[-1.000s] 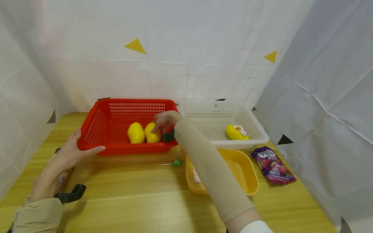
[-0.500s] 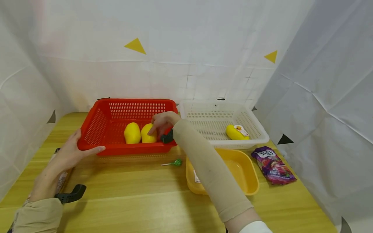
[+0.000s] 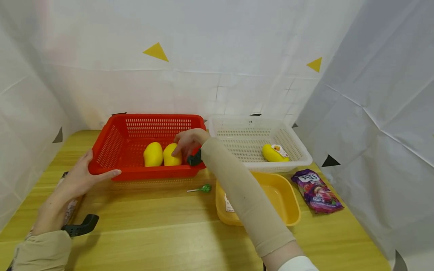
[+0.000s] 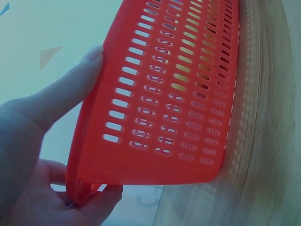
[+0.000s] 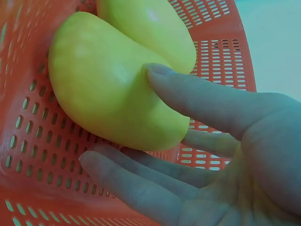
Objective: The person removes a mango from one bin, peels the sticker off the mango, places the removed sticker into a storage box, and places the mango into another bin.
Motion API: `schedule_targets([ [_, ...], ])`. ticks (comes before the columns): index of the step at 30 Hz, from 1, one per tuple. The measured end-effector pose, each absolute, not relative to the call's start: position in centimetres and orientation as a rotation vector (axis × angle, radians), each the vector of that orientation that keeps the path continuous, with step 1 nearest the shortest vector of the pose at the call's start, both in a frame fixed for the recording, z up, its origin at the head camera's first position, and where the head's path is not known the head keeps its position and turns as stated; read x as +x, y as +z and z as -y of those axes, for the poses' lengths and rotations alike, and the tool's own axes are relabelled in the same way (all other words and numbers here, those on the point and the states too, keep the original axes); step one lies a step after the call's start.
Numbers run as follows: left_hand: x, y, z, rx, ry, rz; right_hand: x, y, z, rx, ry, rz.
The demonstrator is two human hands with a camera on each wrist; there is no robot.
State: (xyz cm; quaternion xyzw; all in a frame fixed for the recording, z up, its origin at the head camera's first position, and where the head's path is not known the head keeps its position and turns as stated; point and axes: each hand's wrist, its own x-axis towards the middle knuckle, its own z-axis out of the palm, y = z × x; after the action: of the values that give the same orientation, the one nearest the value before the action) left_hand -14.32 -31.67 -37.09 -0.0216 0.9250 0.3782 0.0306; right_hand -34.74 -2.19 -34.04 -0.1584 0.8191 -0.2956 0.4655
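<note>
Two yellow mangoes lie side by side in a red plastic basket (image 3: 152, 175). The fingers of my right hand (image 3: 190, 142) are around the right end of the nearer mango (image 5: 108, 89); its thumb lies on one side and the other fingers pass along the far side and below. The other mango (image 3: 153, 154) touches it on the left. My left hand (image 3: 79, 177) grips the basket's front left corner. In the left wrist view the thumb (image 4: 77, 82) presses along the rim, and fingers (image 4: 106, 202) curl beneath it.
Right of the red basket, a white basket (image 3: 234, 145) holds a labelled mango (image 3: 271, 153). My right sleeve crosses a yellow bin (image 3: 285, 199). A purple candy bag (image 3: 317, 192) lies at the right, a green lollipop (image 3: 205, 188) in front. A package (image 3: 71, 209) lies partly under my left wrist.
Both mangoes have shifted slightly left within the red basket, and my right hand has moved left with them. The left hand stays at the basket's corner.
</note>
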Motion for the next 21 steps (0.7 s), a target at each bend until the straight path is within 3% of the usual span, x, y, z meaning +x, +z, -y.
schedule_targets([
  [21,-14.3,-37.2,31.8,-0.078,1.141,-2.842,-34.1,-31.6,0.7,-0.454,-0.678,-2.127],
])
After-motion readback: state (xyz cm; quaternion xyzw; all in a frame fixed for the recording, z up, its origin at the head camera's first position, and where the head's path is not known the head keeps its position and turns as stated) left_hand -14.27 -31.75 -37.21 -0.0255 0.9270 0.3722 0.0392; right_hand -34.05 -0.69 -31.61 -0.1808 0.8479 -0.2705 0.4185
